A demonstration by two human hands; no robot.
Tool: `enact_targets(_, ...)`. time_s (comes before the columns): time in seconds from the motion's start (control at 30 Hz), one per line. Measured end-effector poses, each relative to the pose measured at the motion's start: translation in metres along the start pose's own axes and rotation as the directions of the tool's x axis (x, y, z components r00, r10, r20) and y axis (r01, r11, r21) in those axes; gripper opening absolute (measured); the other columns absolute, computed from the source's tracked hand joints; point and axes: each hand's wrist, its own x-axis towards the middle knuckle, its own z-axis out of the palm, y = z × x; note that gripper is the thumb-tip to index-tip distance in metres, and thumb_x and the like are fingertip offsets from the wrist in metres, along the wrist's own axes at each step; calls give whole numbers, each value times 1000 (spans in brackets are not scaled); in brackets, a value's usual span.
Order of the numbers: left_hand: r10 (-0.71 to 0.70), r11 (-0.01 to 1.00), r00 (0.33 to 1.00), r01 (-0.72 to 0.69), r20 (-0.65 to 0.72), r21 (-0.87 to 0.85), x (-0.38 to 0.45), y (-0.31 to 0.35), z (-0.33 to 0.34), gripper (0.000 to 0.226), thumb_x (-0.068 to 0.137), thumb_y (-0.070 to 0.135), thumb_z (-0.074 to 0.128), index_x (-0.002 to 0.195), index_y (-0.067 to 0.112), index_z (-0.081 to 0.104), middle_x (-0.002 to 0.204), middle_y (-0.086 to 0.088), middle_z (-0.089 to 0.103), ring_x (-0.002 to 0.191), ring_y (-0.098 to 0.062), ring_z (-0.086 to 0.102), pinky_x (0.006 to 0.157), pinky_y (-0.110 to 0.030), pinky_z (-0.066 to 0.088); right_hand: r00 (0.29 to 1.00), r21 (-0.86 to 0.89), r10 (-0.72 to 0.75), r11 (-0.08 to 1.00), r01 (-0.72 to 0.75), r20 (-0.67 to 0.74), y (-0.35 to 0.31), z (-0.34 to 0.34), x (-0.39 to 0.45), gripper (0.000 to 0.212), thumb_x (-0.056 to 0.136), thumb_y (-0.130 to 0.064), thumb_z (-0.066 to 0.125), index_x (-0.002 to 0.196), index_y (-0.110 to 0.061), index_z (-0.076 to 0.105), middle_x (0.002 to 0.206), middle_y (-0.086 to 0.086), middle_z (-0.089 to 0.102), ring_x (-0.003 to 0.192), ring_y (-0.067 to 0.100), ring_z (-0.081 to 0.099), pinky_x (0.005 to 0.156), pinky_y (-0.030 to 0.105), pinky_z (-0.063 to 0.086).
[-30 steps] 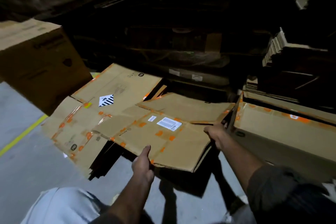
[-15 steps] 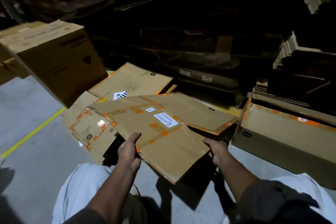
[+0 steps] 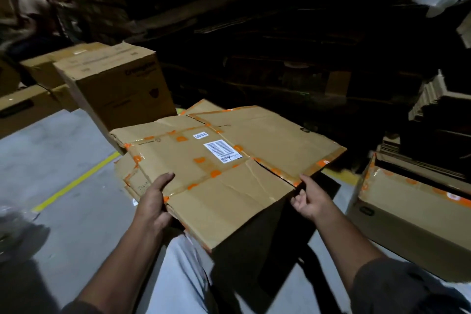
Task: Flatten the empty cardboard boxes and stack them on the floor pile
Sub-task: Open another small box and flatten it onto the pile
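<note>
- We see the flattened box (image 3: 224,173) held above the floor pile (image 3: 130,176), in front of the person's lap; its long axis runs from the near corner by the knees away to the far right, and the near corner points back at the person.
- Its white barcode label (image 3: 222,151) faces up, with orange tape patches around it (the print is too small to read).
- The left hand (image 3: 153,201) holds the near-left edge, thumb on top and fingers underneath: a clamped grip.
- The right hand (image 3: 309,199) touches the right edge at a tear, fingers loosely curled; we cannot tell whether this grip is pinching the board.
- An upright carton (image 3: 117,86) stands beyond the pile on the left.
- Another taped box (image 3: 407,201) sits on the grey floor (image 3: 51,160) to the right.
</note>
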Motion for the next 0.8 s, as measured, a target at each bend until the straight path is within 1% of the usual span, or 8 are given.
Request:
enact_targets(0.07,0,1000,1000,1,22,-24,0,8,0,41,92,15,62,132,8,61,109,-15,74,86,-29,74,66,-46,62,1000,-88,-17,996,17,6,-10,15,1,34,100,-31,58,127,-11,56,88,1,74,67,11,72,55,21,55)
enact_targets(0.13,8,999,1000,-7,25,-34,4,15,-2,36,93,15,62,129,8,63,110,-17,74,89,-31,74,66,-48,63,999,-160,-28,987,31,18,-17,26,9,12,101,-25,57,105,-14,58,60,0,69,47,8,66,44,20,51)
enact_targets(0.23,15,999,1000,-15,1,-49,20,27,-12,44,93,16,62,136,10,59,125,-18,69,110,-34,67,76,-54,61,995,-139,-47,989,58,83,-20,50,24,12,103,-17,54,114,-13,57,91,6,69,65,14,69,55,29,58)
enact_targets(0.3,4,998,999,-7,-32,-68,34,32,-22,47,92,18,62,139,10,58,128,-18,67,115,-34,65,80,-55,59,990,-105,-60,992,73,125,-16,69,38,31,103,-13,52,134,-11,50,116,10,65,91,20,69,90,41,56)
enact_targets(0.37,-16,996,997,9,-71,-89,49,34,-35,47,93,21,63,138,10,58,128,-18,67,110,-33,68,80,-56,59,988,-111,-76,990,91,131,-10,90,51,54,103,-11,51,153,-16,33,144,16,51,125,29,57,113,49,39)
enact_targets(0.47,-47,994,990,34,-134,-99,75,39,-57,45,93,26,64,136,10,61,126,-19,68,107,-35,70,79,-58,59,988,-104,-100,988,113,122,2,121,72,69,102,-9,53,159,-21,15,159,18,31,146,32,33,115,52,32)
enact_targets(0.67,-36,996,961,12,-275,-87,137,54,-97,63,75,31,79,133,11,62,123,-19,69,114,-39,67,97,-65,50,982,-138,-134,979,153,135,27,181,126,70,104,-9,50,160,-17,9,162,15,24,149,32,25,114,55,29)
enact_targets(0.8,-47,991,959,9,-281,-137,190,58,-121,47,88,33,72,130,11,65,122,-17,71,113,-36,68,102,-60,48,976,-180,-165,965,189,141,37,222,174,69,105,-11,48,160,-15,7,164,12,19,151,34,17,115,56,27)
